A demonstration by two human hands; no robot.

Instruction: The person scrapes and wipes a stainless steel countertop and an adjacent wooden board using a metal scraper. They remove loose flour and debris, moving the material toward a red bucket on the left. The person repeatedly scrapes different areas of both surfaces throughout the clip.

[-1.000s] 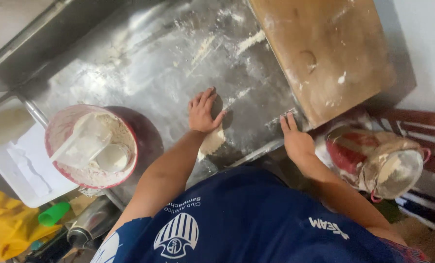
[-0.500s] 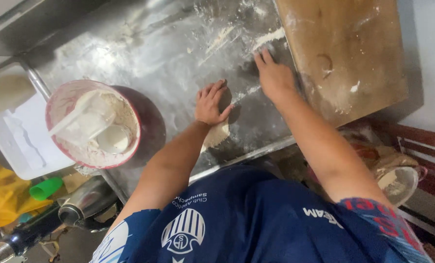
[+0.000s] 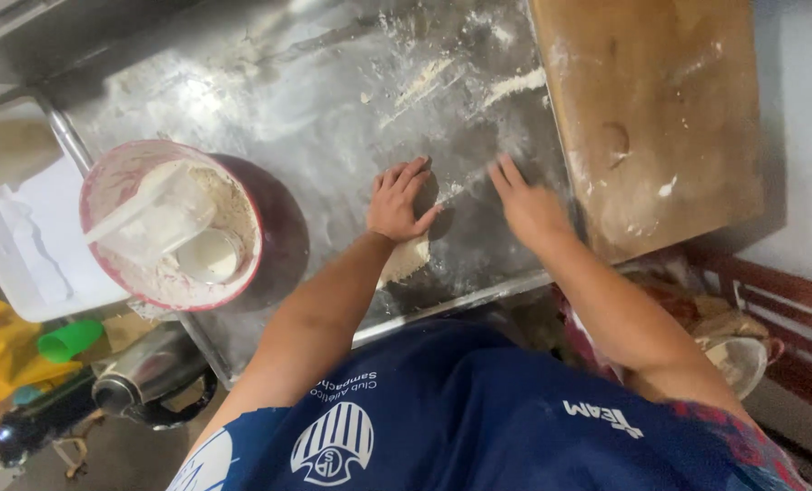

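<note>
Flour-dusted steel counter (image 3: 269, 109) fills the view, a wooden board (image 3: 660, 100) at two o'clock, a red flour bowl (image 3: 174, 223) at nine. Left hand (image 3: 398, 202) presses flat, fingers spread, on dough (image 3: 404, 259); right hand (image 3: 529, 205) lies open on the counter, empty.

bowl (image 3: 165, 227) left on counter (image 3: 269, 109) | dough (image 3: 404, 259) under left hand (image 3: 398, 202) | board (image 3: 660, 109) right

Dim, warm indoor light, seemingly from above. Dull glare across the floured steel table (image 3: 269, 100); dark shadows beside the left hand (image 3: 397, 202) and red bowl (image 3: 283, 227). Soft throughout, slight motion blur, corners smeared and stretched.
</note>
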